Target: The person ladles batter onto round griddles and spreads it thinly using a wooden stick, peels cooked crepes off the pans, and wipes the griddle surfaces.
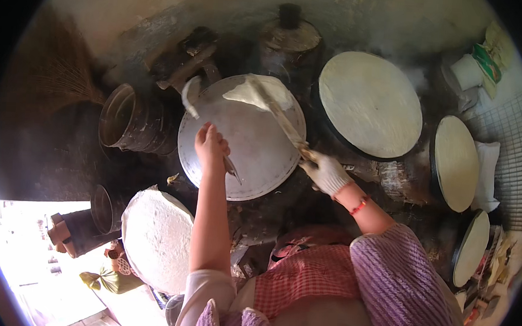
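My right hand (pixel 325 171), in a whitish knitted glove, grips a long wooden tool (pixel 275 110) that slants across a round griddle (pixel 252 158). The tool's far end lies over pale batter (pixel 265 91) spread at the griddle's back. My bare left hand (pixel 212 144) is closed over the griddle's left part, on a pointed metal tool (pixel 233 169) that sticks out below the fingers; its exact kind cannot be told. A whitish curved piece (pixel 190 96) appears beyond my left fingertips at the griddle's rim, slightly blurred. Whether anything links it to the hand is unclear.
Right of the griddle stand several more round griddles covered with pale sheets (pixel 370 104). A stack of thin round sheets (pixel 155 241) lies at lower left. Metal buckets (pixel 118 116) and a twig broom (pixel 69 79) are at left, a lidded pot (pixel 291 35) behind, a wire rack (pixel 508 155) far right.
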The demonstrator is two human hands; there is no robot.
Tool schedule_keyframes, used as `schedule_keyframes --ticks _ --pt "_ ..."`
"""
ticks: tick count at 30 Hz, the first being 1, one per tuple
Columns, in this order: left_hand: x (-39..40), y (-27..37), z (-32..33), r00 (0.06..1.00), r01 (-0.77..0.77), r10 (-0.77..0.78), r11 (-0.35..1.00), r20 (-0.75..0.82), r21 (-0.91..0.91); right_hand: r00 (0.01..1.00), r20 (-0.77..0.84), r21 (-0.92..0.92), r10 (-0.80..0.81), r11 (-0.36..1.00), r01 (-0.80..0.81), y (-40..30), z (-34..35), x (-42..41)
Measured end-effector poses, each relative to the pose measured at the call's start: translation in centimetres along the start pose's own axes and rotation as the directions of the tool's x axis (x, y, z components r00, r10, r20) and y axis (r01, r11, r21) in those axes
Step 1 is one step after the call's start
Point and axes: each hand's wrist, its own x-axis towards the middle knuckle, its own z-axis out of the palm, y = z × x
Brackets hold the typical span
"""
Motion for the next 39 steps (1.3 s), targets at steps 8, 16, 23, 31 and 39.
schedule_keyframes --ticks 8,16,23,31,39 --pt "-14.2 0.1 -9.6 0.982 -0.013 0.030 0.996 -0.184 0.092 0.999 -0.020 0.122 0.049 0.991 -0.046 -4.1 -1.9 0.8" --pt "-22.2 -1.2 -14.9 0.975 0.120 -0.125 0.992 -0.182 -0.039 0.996 0.087 0.075 0.013 0.997 -0.019 -5.4 1.0 4.2" --pt "-29.2 1.2 -19.9 0.980 -0.159 0.136 0.974 -0.146 -0.160 0.955 -0.069 0.186 0.289 0.944 -0.272 -5.1 0.5 3.5" --pt "-33.8 -0.4 -22.5 0.716 0.072 0.587 0.476 0.378 -0.876 0.968 -0.243 0.272 0.063 0.962 0.006 -4.9 1.7 4.6" --pt "-38.6 1.3 -16.9 0.796 -0.279 0.543 0.723 0.270 -0.632 0.961 0.195 0.157 0.196 0.961 -0.228 -4.9 1.6 5.9"
